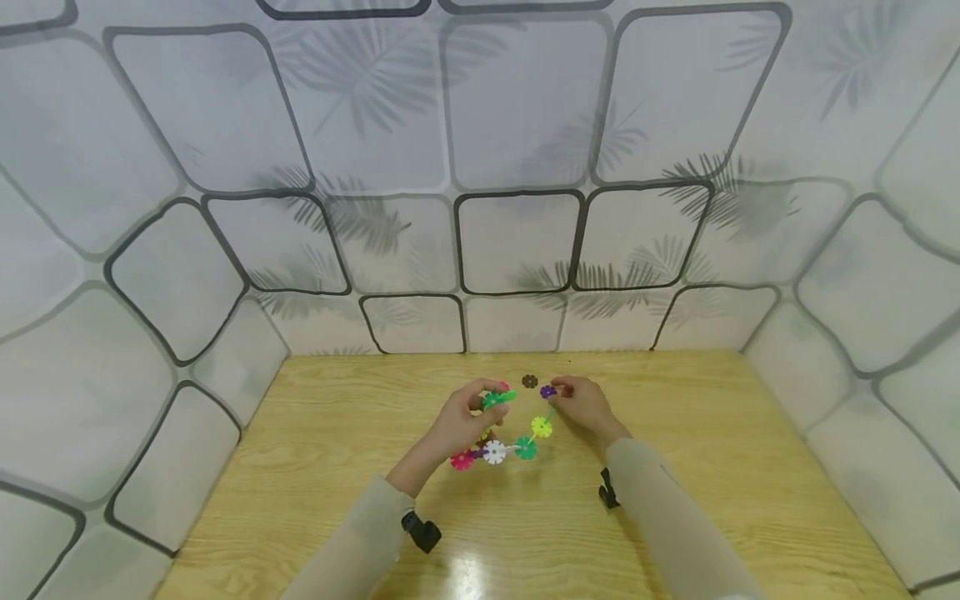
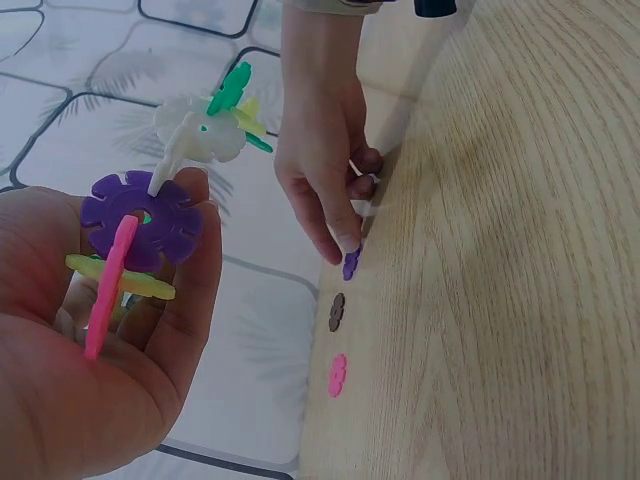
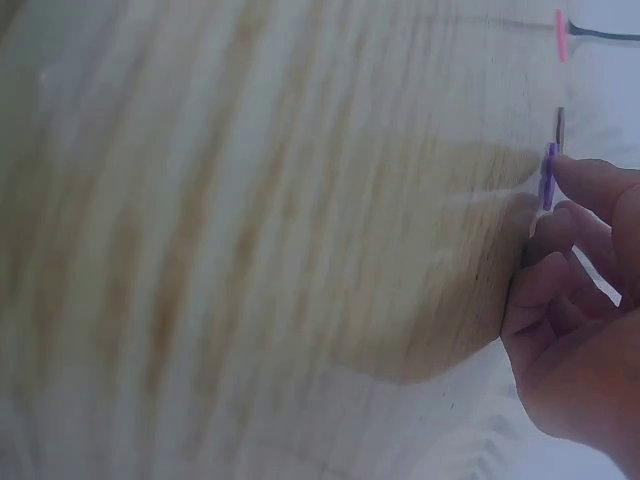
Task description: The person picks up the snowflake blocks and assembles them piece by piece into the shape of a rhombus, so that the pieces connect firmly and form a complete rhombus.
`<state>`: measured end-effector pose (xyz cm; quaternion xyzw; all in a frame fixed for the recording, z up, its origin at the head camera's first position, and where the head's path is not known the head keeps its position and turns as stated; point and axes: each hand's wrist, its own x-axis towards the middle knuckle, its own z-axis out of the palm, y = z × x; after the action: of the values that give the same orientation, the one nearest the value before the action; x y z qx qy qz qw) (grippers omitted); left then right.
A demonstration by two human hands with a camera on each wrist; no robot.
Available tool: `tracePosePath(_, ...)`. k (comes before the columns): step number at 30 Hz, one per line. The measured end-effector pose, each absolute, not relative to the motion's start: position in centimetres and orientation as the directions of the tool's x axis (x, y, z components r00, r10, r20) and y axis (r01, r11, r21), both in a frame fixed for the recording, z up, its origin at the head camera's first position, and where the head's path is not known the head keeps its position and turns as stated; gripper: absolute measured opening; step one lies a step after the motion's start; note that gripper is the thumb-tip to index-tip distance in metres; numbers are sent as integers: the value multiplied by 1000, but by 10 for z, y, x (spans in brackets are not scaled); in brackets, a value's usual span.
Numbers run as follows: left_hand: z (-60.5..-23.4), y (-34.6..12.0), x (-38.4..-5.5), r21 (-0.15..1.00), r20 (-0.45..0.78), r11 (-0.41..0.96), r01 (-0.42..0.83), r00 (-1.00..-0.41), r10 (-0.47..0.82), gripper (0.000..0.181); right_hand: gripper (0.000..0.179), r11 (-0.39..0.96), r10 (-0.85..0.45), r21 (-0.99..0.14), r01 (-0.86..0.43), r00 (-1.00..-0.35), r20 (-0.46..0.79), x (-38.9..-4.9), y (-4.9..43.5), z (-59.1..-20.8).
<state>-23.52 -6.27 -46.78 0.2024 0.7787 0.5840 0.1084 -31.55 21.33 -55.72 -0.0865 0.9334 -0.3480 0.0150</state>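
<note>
My left hand (image 1: 463,421) grips a chain of interlocking notched plastic discs, raised over the table. From the hand the chain runs through a pink disc (image 1: 462,460), a white disc (image 1: 494,452), a green disc (image 1: 525,448) and a yellow disc (image 1: 542,427). In the left wrist view, a purple disc (image 2: 142,221) of that chain shows in front of the fingers. My right hand (image 1: 588,406) pinches a separate purple disc (image 3: 548,175) at the tabletop between thumb and finger. Part of the chain is hidden behind the left hand.
A brown disc (image 1: 530,382) lies just beyond the pinched purple one, and a loose pink disc (image 2: 338,375) lies farther along the same row. The wooden table (image 1: 337,517) meets a patterned wall covering (image 1: 517,242) at its back and sides.
</note>
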Motion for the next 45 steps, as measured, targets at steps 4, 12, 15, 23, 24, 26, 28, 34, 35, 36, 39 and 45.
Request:
tracePosePath(4,-467,-64,-235,946,70,254,203,-889,453,30,44,766,-177,-626,-148,-984,15,-316,213,-557)
tracePosePath(12,-469,-63,-237,941,69,270,204,-896,439,30,41,779,-164,-614,-128,-986,-3,-318,212,-558)
tracePosePath(15,-469,-63,-237,941,71,269,204,-899,433,28,40,763,-152,-639,-104,-988,-21,-317,210,-556)
tracePosePath(23,-468,-64,-237,943,76,260,206,-898,434,28,28,674,-171,-733,-90,-984,-37,-311,209,-544)
tracePosePath(24,-468,-64,-237,943,75,263,206,-898,434,28,28,658,-175,-748,-89,-984,-37,-310,209,-543)
tracePosePath(26,-467,-64,-238,941,72,269,206,-898,434,29,26,626,-175,-776,-78,-984,-42,-309,209,-540)
tracePosePath(28,-468,-65,-238,937,72,279,209,-899,432,29,25,584,-181,-809,-64,-982,-53,-308,209,-538)
tracePosePath(34,-468,-67,-239,935,72,283,212,-898,434,29,28,501,-232,-863,-57,-970,-71,-302,205,-524)
tracePosePath(35,-468,-67,-239,936,71,283,210,-898,433,29,29,498,-244,-865,-67,-968,-65,-301,204,-521)
tracePosePath(36,-468,-67,-239,936,71,282,210,-898,434,29,31,495,-258,-865,-81,-965,-57,-300,204,-518)
tracePosePath(39,-468,-67,-239,935,75,282,216,-897,435,28,34,477,-295,-870,-122,-955,-28,-295,202,-509)
tracePosePath(45,-468,-68,-240,936,73,281,213,-897,436,30,35,437,-335,-886,-156,-942,0,-285,197,-490)
